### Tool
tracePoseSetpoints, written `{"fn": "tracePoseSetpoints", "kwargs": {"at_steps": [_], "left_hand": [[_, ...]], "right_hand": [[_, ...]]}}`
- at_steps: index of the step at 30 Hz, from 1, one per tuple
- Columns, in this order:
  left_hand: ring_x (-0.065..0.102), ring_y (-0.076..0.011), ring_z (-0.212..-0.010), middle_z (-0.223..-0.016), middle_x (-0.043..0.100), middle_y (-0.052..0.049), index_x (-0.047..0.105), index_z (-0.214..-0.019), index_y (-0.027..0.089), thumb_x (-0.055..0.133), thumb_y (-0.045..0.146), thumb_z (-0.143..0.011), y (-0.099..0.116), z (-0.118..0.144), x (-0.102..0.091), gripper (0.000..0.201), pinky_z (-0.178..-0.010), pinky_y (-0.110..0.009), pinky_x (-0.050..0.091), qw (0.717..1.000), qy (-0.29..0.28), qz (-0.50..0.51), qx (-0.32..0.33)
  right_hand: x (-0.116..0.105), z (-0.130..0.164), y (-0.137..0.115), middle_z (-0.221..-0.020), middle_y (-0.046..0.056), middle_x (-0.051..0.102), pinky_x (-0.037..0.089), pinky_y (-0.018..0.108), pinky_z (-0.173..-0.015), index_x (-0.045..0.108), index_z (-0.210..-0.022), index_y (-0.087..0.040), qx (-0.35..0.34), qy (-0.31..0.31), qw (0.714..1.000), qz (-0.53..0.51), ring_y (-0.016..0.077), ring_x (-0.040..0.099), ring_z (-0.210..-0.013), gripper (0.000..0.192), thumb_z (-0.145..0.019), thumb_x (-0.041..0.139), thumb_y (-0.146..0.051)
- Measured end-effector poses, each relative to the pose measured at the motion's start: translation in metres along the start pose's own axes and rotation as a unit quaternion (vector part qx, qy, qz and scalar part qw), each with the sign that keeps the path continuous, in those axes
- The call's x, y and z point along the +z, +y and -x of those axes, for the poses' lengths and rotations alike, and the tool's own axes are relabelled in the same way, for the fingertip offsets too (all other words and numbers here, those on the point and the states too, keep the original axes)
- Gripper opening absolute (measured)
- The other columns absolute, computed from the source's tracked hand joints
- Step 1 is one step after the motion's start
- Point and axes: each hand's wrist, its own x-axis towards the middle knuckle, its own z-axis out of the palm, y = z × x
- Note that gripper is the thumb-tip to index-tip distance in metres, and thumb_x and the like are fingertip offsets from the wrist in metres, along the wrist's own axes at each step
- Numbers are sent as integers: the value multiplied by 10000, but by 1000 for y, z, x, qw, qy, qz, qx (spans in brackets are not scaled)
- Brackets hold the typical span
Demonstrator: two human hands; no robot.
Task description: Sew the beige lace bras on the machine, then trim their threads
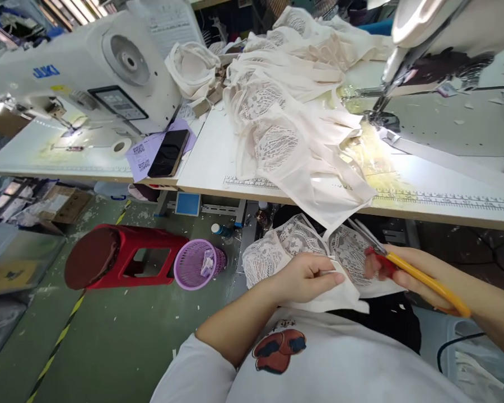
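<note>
My left hand (308, 278) pinches the edge of a white lace bra (269, 254) that hangs over my lap, below the table edge. In my right hand (415, 274) is a pair of scissors with orange and red handles (428, 282). The scissor blades (367, 235) point up and left, close to a narrow strip of the bra that runs up to the table. More white lace bras (277, 143) lie in a linked heap on the table, their front end draping over its edge. The bra hides part of my left fingertips.
A sewing machine (126, 67) stands at the left, another machine head (432, 50) at the right. A phone (169, 153) lies on purple paper. On the floor are a red stool (130, 254) and a purple basket (193, 266). A measuring tape (453, 200) runs along the table edge.
</note>
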Motion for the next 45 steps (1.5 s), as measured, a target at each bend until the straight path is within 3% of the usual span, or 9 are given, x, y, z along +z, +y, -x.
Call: {"fn": "tracePoseSetpoints", "kwargs": {"at_steps": [4,9,17,20,24,28,33,41,45], "left_hand": [[486,-127,-639,-636,522,-14,680,-874,142,489,224,-857,6,-15,5,209,-643,-240,417,988,5,-81,128],[544,-139,-721,-766,585,-48,670,-969,165,519,218,-861,1,-25,6,194,-659,-240,449,980,-5,-126,154],[545,-127,-770,-924,582,-51,459,-996,215,584,212,-813,-16,-23,23,222,-686,-257,464,990,128,-11,49],[532,-110,-760,-984,555,-61,428,-1002,218,595,220,-804,-20,-25,27,259,-677,-246,469,985,164,28,52],[539,-150,-867,-978,522,-67,480,-883,197,604,221,-792,-21,-27,27,156,-757,-294,472,975,209,-37,71],[535,-175,-903,-939,526,-69,507,-818,190,603,220,-785,-21,-29,26,106,-786,-321,467,969,224,-76,66],[531,-169,-882,-920,520,-69,503,-743,177,615,237,-764,-20,-29,27,129,-760,-300,461,973,226,-45,29],[504,-91,-696,-831,513,-8,478,-795,182,704,288,-691,-15,-30,33,270,-638,-222,443,963,237,125,-42],[505,-44,-613,-1122,521,-76,493,-857,181,763,318,-627,-13,-31,33,380,-600,-225,457,946,236,207,-83]], "right_hand": [[21,0,9,-695,23,550,460,301,-592,572,-732,-221,12,-7,988,-156,180,526,-647,329,-803,518,-537],[31,6,20,-657,1,538,460,278,-552,578,-685,-214,47,8,975,-218,156,510,-603,214,-720,650,-412],[36,14,24,-723,-21,541,435,250,-539,495,-751,-221,55,103,977,-176,132,497,-602,224,-775,617,-407],[35,17,21,-746,-7,557,448,266,-574,503,-753,-224,40,136,978,-154,149,514,-636,232,-774,620,-422],[33,22,18,-721,-1,554,462,270,-575,523,-748,-229,39,144,975,-165,160,519,-646,253,-773,611,-465],[32,29,24,-827,21,582,482,288,-668,529,-788,-228,11,127,974,-187,185,543,-743,304,-692,707,-455],[37,32,35,-760,-3,509,424,282,-636,456,-756,-241,15,184,974,-127,164,494,-705,225,-817,591,-409],[39,33,36,-735,4,507,425,310,-655,454,-740,-246,-9,227,972,-57,177,511,-706,216,-825,569,-407],[38,33,32,-739,1,513,438,304,-637,458,-739,-253,-35,240,969,-37,175,527,-690,177,-819,577,-356]]}}
